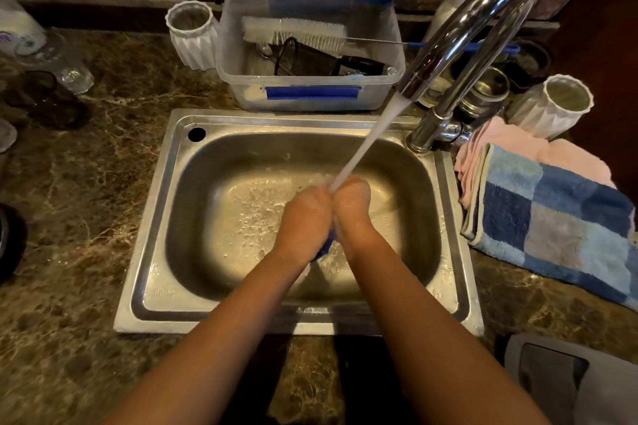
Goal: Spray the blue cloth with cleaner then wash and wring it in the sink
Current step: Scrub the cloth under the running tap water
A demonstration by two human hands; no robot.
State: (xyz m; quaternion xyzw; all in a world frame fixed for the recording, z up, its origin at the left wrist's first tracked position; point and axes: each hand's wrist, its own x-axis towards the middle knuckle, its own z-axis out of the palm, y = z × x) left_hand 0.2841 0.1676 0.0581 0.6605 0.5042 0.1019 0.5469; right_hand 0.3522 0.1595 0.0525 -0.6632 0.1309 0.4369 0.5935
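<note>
- Head view shows our two hands pressed side by side low in the steel sink (155, 217), the left hand (303, 217) and the right hand (352, 210) both curled and clamped on the blue cloth (324, 248).
- We see only one small dark-blue scrap of that cloth, poking out below and between the wrists; the rest is hidden inside our grip, so its shape and weave cannot be told.
- One stream of water (373, 141) falls from the single curved chrome faucet (483, 21) and strikes right where the knuckles meet; wet droplets speckle the basin floor left of the hands.
- Beyond the hands we count one clear plastic tub (310, 93) with a blue clip, holding one white bottle brush (293, 33) and one black mesh strainer (303, 60).
- Two white ribbed vases stand on the counter: one vase (193, 34) beyond and left of the hands, another (552, 103) beyond and right.
- Right of the right hand lie two folded towels, one blue checked towel (552, 217) atop one pink towel (518, 145), both fluffy.
- Far left, glassware is blurred and partly cut off by the edge; we cannot count it.
- Brown veined marble countertop (86, 183) surrounds the sink.
</note>
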